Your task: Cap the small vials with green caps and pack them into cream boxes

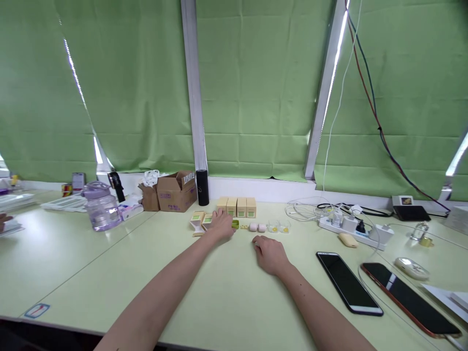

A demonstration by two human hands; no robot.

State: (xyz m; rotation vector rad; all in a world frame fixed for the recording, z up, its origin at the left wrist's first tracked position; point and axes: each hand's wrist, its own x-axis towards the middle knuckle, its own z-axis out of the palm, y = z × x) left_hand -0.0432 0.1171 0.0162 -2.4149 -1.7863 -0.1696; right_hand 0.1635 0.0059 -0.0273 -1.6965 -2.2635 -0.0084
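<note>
My left hand reaches forward over the table, fingers stretched out and slightly apart; no held thing shows. It partly covers an opened small cream box, beside another opened box. A green ring-like piece lies right by its thumb side. My right hand rests on the table with fingers curled in and nothing visible in them. Just beyond it lie small pale pink pieces, clear cups with yellow spots and tiny yellowish pieces. Several closed cream boxes stand in a row behind.
On the right lie a black phone, an orange-edged phone and a loaded power strip with cables. A cardboard box, a black cylinder and a purple jug stand at left. Another person's hand shows far left.
</note>
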